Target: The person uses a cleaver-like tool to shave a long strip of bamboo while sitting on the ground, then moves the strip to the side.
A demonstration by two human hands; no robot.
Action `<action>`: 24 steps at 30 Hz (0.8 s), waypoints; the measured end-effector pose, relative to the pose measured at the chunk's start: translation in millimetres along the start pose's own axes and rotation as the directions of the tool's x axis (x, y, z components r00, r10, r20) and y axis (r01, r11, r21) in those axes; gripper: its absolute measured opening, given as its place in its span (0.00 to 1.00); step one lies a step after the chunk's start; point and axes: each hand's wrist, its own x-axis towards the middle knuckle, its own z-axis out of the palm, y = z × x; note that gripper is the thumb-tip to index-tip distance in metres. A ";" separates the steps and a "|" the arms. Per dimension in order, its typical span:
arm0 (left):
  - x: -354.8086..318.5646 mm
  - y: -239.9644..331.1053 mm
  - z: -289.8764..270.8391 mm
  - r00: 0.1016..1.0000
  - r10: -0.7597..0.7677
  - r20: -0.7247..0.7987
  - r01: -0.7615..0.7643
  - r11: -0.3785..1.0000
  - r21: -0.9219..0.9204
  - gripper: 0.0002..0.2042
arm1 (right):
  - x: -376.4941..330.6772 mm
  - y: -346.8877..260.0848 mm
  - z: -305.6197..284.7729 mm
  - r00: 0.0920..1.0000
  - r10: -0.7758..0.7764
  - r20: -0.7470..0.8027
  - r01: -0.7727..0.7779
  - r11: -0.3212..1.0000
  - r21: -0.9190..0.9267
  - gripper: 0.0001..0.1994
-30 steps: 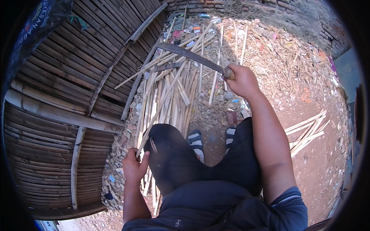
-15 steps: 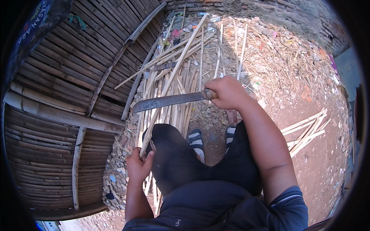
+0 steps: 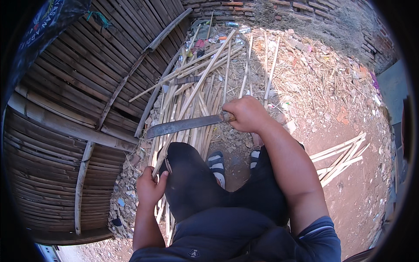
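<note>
My right hand (image 3: 247,114) is closed round the wooden handle of a machete (image 3: 183,125). Its long dark blade points left and lies across a pale bamboo strip (image 3: 207,75); whether the edge touches it I cannot tell. Beside my left knee, my left hand (image 3: 150,187) grips the near end of that strip, thumb on the knee side. The strip slants away forward over a pile of split bamboo strips (image 3: 211,105). Part of this pile is hidden by my left leg.
A slatted bamboo wall (image 3: 65,83) stands close on my left. Ahead rises a brick wall (image 3: 305,8). More bamboo strips (image 3: 338,157) lie on the dirt at right. Rubble and shavings (image 3: 314,83) litter the ground around my sandalled feet (image 3: 216,168).
The view has shifted slightly. My right hand has brought the machete a little nearer to me and leftward. The left hand keeps its grip on the strip beside the knee.
</note>
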 end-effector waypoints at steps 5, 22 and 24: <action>-6.1 10.3 -12.6 0.999 0.032 -0.023 -0.029 0.995 0.099 0.21 | 1.1 -1.5 -9.7 0.996 0.083 0.013 -0.083 0.997 0.005 0.10; -18.3 51.5 -13.1 0.998 0.031 0.060 -0.033 0.999 0.026 0.21 | -23.6 -1.7 -19.7 0.999 -0.017 0.036 0.016 1.000 0.002 0.14; -21.0 55.1 -11.8 0.997 0.037 0.067 -0.039 0.998 0.040 0.21 | -26.7 -3.0 -19.8 1.000 0.016 -0.002 -0.016 0.999 0.052 0.13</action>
